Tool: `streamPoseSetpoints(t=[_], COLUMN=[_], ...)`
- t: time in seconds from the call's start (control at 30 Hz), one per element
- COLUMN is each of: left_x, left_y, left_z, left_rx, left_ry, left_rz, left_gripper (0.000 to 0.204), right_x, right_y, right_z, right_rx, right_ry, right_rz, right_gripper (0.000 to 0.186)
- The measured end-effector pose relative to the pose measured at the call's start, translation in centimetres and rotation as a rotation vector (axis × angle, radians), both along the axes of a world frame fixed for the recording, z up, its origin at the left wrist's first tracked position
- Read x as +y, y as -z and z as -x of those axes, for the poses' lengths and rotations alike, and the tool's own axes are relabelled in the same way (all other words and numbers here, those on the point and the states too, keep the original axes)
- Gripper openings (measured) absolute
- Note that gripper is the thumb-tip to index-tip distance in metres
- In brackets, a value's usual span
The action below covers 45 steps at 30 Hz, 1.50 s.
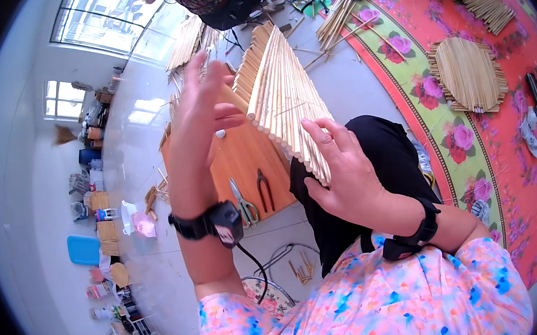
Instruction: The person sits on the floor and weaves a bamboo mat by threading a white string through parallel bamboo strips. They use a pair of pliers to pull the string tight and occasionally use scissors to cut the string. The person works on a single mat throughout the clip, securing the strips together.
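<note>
Gripping the right-hand edge of the stick panel (287, 98), the right hand (352, 175) has fingers bent over its upper face. The left hand (195, 126), blurred, is raised beside the opposite edge; whether its fingers hold anything cannot be told. Scissors (245, 206) and pliers (265, 190) lie on the wooden surface (235, 161), below the left fingers.

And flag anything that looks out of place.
Short loose sticks lie scattered on the tiled floor, and longer sticks sprawl over the edge of the floral cloth, untidy beside the closely lined stick panel.
</note>
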State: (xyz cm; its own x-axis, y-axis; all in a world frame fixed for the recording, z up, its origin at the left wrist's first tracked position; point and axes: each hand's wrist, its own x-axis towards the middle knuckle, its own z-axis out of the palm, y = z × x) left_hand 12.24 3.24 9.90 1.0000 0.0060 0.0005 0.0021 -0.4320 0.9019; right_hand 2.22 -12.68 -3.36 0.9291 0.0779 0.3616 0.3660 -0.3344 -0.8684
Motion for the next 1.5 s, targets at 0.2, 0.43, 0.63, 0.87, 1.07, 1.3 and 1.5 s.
streamPoseSetpoints(t=[0.2,0.43,0.63,0.87,1.07,1.3,1.5], left_x=[-0.5,4.1,5.1,-2.9,-7.3,-10.0,-0.9], left_y=[-0.4,-3.4,-2.2,3.2,8.5,13.3,15.5], left_z=[-0.4,6.5,12.3,15.3,15.1,14.1,16.1], left_rx=[0.191,-0.233,-0.541,-0.648,-0.534,-0.023,-0.337], left_ry=[0.107,-0.102,-0.250,-0.301,-0.152,0.170,0.381], left_rz=[0.087,0.393,0.691,0.984,1.157,1.203,-0.126], left_gripper=[0.049,0.044,0.042,0.037,0.041,0.070,0.067], right_x=[1.1,1.5,0.4,0.3,-1.5,-6.1,-10.6], right_y=[0.9,-3.4,-7.3,-8.9,-7.3,-1.7,0.6], right_z=[0.2,-1.8,1.9,1.8,1.3,-4.8,-8.0], right_rx=[-0.041,-0.305,-0.566,0.567,0.469,0.162,0.123], right_ry=[-0.021,-0.235,0.113,-0.285,0.017,0.413,0.494], right_rz=[-0.005,0.125,-0.070,-0.714,-0.754,-0.437,0.407], right_gripper=[0.071,0.070,0.029,0.055,0.037,0.036,0.017])
